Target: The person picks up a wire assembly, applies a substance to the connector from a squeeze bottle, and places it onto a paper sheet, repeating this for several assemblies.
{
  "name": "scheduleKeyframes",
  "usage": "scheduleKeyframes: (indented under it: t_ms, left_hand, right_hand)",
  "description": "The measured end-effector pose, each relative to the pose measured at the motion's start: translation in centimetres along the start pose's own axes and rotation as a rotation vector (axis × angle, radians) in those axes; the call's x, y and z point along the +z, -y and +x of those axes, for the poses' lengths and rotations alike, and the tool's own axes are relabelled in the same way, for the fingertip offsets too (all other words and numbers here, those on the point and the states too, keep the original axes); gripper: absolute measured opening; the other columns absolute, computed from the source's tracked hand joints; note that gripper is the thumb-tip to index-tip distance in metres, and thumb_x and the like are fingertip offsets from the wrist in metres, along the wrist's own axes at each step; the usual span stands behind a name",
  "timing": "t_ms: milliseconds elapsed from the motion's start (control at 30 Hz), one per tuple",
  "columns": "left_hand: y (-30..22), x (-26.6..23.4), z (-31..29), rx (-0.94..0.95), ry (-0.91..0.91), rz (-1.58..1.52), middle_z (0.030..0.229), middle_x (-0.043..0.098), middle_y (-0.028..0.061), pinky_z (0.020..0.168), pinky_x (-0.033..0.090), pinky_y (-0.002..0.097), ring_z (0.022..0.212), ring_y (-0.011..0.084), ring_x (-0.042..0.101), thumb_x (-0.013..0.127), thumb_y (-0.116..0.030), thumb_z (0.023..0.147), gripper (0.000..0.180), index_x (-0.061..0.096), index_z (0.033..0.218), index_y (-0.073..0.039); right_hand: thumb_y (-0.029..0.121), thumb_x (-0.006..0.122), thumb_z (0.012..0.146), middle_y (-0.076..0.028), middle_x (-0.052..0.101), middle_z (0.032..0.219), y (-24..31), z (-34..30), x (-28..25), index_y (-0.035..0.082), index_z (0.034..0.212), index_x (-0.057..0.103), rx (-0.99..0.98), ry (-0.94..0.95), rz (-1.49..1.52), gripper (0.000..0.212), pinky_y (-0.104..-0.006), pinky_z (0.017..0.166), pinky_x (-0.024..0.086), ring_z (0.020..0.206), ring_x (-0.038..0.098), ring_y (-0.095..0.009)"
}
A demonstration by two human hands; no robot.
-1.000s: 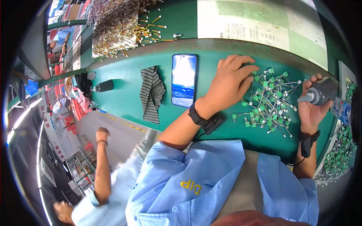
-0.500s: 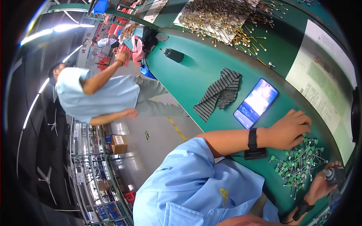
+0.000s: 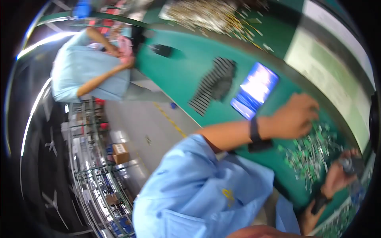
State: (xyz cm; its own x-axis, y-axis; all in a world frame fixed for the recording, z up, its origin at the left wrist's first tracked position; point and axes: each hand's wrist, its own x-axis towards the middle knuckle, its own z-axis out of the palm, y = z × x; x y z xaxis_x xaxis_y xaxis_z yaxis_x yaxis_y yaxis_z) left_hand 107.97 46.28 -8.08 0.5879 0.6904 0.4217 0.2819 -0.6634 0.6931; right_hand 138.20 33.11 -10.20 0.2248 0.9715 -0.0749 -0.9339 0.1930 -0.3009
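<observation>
We looked across a smooth, matte green bench top (image 3: 178, 69), bent by the lens, its straight front edge running toward the far left. Over the near side spread our light blue cloth jacket (image 3: 178, 178), softly creased, with yellow stitching. A co-worker (image 3: 91, 73) in a paler blue top stood at the far left. Flat whitish and pale green sheets (image 3: 317, 59) covered the far right, and left of them lay a tangled heap of thin wires (image 3: 198, 18), brownish and yellow.

Nearer us, at the right, sat the pile of green connectors (image 3: 311, 152), small blocky pieces with slim leads crossing in all directions. Left of it lay a crumpled grey-and-black striped cloth (image 3: 212, 85) and a flat, glossy rectangular phone (image 3: 254, 90), its screen lit.

Our left hand (image 3: 293, 116), its fingers bent, was just beside the pile's far left side; blur meant we could not tell whether it gripped anything. Our right hand (image 3: 339, 178), right of the pile, grasped a dark, rounded bottle (image 3: 352, 166). A black band (image 3: 255, 133) circled our left wrist.
</observation>
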Motion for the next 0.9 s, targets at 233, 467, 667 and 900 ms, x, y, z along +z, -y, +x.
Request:
scheduleKeyframes:
  t_ms: [233,467,667,900]
  left_hand:
    - [-0.2,-0.4,0.3,-0.124,-0.014,-0.075,0.117,0.054,0.0152,0.091,0.041,0.0450,0.106,0.0345,0.052,0.069,-0.007,0.068,0.030,0.065,0.097,-0.004]
    - [0.0,-1.0,0.0,-0.124,-0.073,0.013,0.114,0.054,0.0149,0.090,0.042,0.0450,0.105,0.0359,0.050,0.065,-0.001,0.067,0.026,0.064,0.093,-0.004]
    - [-1.2,-0.9,-0.2,-0.119,-0.054,-0.015,0.109,0.056,0.0128,0.086,0.040,0.0423,0.103,0.0344,0.051,0.064,-0.002,0.072,0.022,0.063,0.093,-0.006]
    - [-0.6,-0.4,0.6,-0.253,-0.008,-0.327,0.097,0.063,0.0097,0.080,0.047,0.0374,0.087,0.0253,0.061,0.063,-0.005,0.086,0.022,0.062,0.107,-0.006]
  right_hand:
    - [0.014,0.084,0.070,-0.007,0.043,0.126,-1.7,0.5,1.9,0.005,0.132,0.036,-0.022,-0.040,0.015,0.079,-0.0286,0.078,0.052,0.119,0.043,-0.024]
    - [0.011,0.083,0.070,-0.008,0.042,0.130,-0.5,0.5,1.4,0.005,0.133,0.034,0.026,-0.013,0.055,0.079,-0.0301,0.076,0.051,0.121,0.043,-0.025]
    - [0.005,0.079,0.073,-0.009,0.039,0.133,-0.5,0.0,0.1,0.005,0.135,0.032,0.105,0.034,0.149,0.078,-0.0331,0.079,0.049,0.125,0.042,-0.027]
    - [0.007,0.078,0.074,-0.010,0.043,0.129,0.5,-0.9,0.4,-0.001,0.136,0.035,-0.124,-0.099,-0.002,0.076,-0.0326,0.091,0.046,0.122,0.043,-0.026]
